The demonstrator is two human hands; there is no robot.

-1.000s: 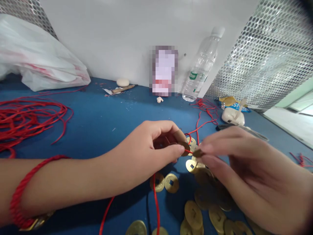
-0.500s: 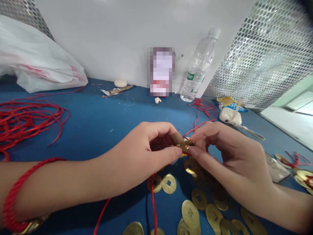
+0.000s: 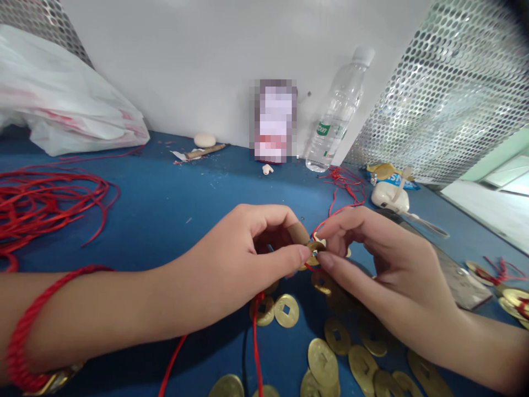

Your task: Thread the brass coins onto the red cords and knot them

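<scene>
My left hand [image 3: 264, 242] pinches a brass-coloured coin [image 3: 316, 246] with a square hole between thumb and forefinger. From the other side, my right hand [image 3: 384, 259] closes its thumb and forefinger on the same coin. Red cord [image 3: 256, 342] hangs below my left hand, and more of it passes by the coin between the fingertips. Just under the hands lie loose square-holed coins [image 3: 286, 310], with several more [image 3: 323, 361] spread toward the front edge. My curled fingers partly hide how the cord runs at the coin.
A heap of red cord [image 3: 49, 204] lies left, below a white plastic bag [image 3: 70, 105]. At the back stand a phone [image 3: 275, 121] and a water bottle [image 3: 339, 116]. A white case [image 3: 390, 196] and tied coins [image 3: 514, 300] are on the right.
The coin between my fingertips has turned, its hole now showing more toward me. The hanging red cord has shifted slightly left. Both hands stay in nearly the same place.
</scene>
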